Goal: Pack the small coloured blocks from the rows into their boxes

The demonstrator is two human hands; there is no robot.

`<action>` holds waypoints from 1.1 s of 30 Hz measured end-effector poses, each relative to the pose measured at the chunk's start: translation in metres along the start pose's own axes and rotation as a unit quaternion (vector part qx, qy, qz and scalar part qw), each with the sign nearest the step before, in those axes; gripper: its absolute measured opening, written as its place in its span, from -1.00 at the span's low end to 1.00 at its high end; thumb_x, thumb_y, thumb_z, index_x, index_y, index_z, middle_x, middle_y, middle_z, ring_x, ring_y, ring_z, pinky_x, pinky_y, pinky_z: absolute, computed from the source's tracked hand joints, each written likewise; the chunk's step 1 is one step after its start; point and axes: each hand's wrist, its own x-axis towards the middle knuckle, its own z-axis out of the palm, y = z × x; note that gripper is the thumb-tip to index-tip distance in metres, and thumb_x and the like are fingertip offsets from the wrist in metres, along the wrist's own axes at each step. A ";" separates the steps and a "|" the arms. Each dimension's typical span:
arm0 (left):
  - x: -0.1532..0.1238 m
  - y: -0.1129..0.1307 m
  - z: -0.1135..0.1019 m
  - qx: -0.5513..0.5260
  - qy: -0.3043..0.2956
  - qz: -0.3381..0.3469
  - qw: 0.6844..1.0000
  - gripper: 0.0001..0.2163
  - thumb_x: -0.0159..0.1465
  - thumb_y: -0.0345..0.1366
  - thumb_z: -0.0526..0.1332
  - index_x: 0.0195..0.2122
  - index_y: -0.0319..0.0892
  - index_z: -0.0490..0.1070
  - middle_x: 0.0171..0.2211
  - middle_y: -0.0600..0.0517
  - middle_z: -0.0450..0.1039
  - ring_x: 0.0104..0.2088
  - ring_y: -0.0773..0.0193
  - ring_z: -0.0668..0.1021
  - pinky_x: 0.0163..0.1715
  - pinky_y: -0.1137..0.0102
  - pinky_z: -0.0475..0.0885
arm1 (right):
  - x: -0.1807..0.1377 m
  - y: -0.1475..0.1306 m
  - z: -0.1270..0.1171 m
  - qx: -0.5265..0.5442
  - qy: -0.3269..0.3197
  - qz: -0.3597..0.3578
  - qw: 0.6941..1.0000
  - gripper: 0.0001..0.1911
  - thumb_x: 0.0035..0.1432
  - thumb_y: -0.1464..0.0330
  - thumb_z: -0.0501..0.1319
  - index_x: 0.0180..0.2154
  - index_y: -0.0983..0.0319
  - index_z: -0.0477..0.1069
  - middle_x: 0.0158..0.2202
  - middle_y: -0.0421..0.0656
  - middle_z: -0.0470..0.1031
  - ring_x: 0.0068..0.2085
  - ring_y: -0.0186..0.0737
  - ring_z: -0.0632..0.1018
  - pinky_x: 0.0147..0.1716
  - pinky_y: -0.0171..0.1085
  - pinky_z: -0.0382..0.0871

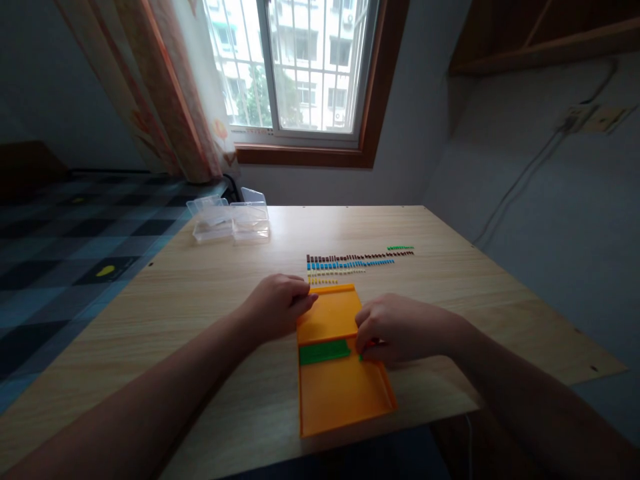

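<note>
An orange tray (345, 393) lies lengthwise before me on a pale wooden table (450, 267), its near end close to the tabletop's near edge. A raised divider crosses the tray; just on my side of it, a strip of green pieces (324, 352) runs from the left wall rightward, ending short of the right wall.

At that right wall, my right hand (390, 327) reaches in over the rim, its fingers closed together on a small green piece (361, 358), with a narrow stretch of orange floor between it and the strip. My left hand (280, 303) is at the far left corner, fingers curled, thumb over the rim; from this distance I cannot tell whether it grips the tray.

Just past the tray's far edge, tiny pieces stand in rows: a yellow row (323, 282) nearest, then a cream row (335, 272), a blue row (350, 264), a dark brown row (360, 257), and a short green row (401, 248) at far right.

Bare wood gives my arms broad room on both sides. Clear plastic boxes (250, 230) occupy the far left corner, well apart from the tray. Beyond the left edge is a checked bed (105, 233); a barred window (315, 80) lights the far side.
</note>
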 end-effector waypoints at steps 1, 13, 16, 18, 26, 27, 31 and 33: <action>0.000 0.000 0.000 0.000 0.002 0.001 1.000 -0.63 0.31 -0.28 0.16 -0.64 -0.17 0.14 -0.62 0.14 0.17 -0.58 0.39 0.20 -0.53 0.41 0.07 | 0.000 0.000 0.001 -0.003 -0.001 -0.001 1.000 -0.87 0.19 0.41 0.29 -0.28 0.15 0.64 -0.35 -0.22 0.57 -0.34 -0.29 0.51 -0.34 -0.30 0.25; 0.000 0.003 0.000 0.015 -0.012 0.009 1.000 -0.64 0.32 -0.28 0.15 -0.64 -0.17 0.20 -0.61 0.13 0.19 -0.58 0.38 0.21 -0.54 0.39 0.09 | 0.003 -0.006 0.002 -0.017 0.024 0.016 0.999 -0.89 0.21 0.40 0.29 -0.34 0.17 0.61 -0.38 -0.23 0.55 -0.36 -0.31 0.48 -0.37 -0.31 0.22; 0.000 0.002 0.001 0.015 -0.011 0.012 1.000 -0.63 0.32 -0.27 0.15 -0.64 -0.17 0.20 -0.61 0.12 0.21 -0.58 0.38 0.23 -0.53 0.40 0.09 | 0.004 -0.005 0.003 -0.021 0.028 0.009 0.999 -0.90 0.21 0.40 0.31 -0.35 0.17 0.60 -0.39 -0.25 0.54 -0.36 -0.33 0.48 -0.36 -0.32 0.21; 0.000 0.002 0.001 0.015 -0.009 0.011 1.000 -0.63 0.32 -0.27 0.15 -0.64 -0.18 0.19 -0.61 0.12 0.21 -0.58 0.39 0.24 -0.53 0.40 0.09 | 0.004 -0.004 0.005 -0.027 0.030 0.005 0.999 -0.90 0.22 0.40 0.31 -0.36 0.18 0.59 -0.39 -0.24 0.54 -0.36 -0.33 0.47 -0.36 -0.32 0.21; 0.000 0.002 0.001 0.016 -0.011 0.015 1.000 -0.63 0.33 -0.26 0.15 -0.64 -0.18 0.21 -0.61 0.12 0.23 -0.59 0.38 0.24 -0.52 0.41 0.10 | 0.006 -0.007 0.006 -0.050 0.034 -0.003 0.998 -0.83 0.28 0.37 0.26 -0.39 0.21 0.55 -0.40 -0.22 0.52 -0.36 -0.31 0.47 -0.36 -0.30 0.20; 0.000 0.003 0.001 0.015 -0.013 0.015 1.000 -0.63 0.33 -0.26 0.14 -0.64 -0.18 0.20 -0.61 0.12 0.23 -0.58 0.39 0.24 -0.52 0.41 0.11 | 0.006 -0.008 0.005 -0.052 0.035 -0.004 0.998 -0.82 0.29 0.37 0.26 -0.39 0.21 0.55 -0.40 -0.21 0.52 -0.37 -0.31 0.47 -0.36 -0.30 0.19; 0.001 0.004 0.000 0.017 -0.011 0.016 1.000 -0.64 0.32 -0.27 0.14 -0.64 -0.18 0.20 -0.61 0.12 0.22 -0.58 0.39 0.24 -0.52 0.42 0.11 | 0.007 -0.008 0.006 -0.062 0.037 -0.005 0.997 -0.81 0.29 0.37 0.25 -0.38 0.21 0.56 -0.40 -0.20 0.53 -0.36 -0.31 0.47 -0.36 -0.30 0.19; 0.001 0.004 0.000 0.018 -0.006 0.017 1.000 -0.64 0.32 -0.27 0.15 -0.64 -0.18 0.20 -0.62 0.13 0.21 -0.59 0.39 0.24 -0.53 0.42 0.11 | 0.007 -0.009 0.006 -0.065 0.037 -0.003 0.997 -0.82 0.30 0.37 0.25 -0.37 0.21 0.56 -0.39 -0.20 0.53 -0.36 -0.31 0.48 -0.35 -0.30 0.19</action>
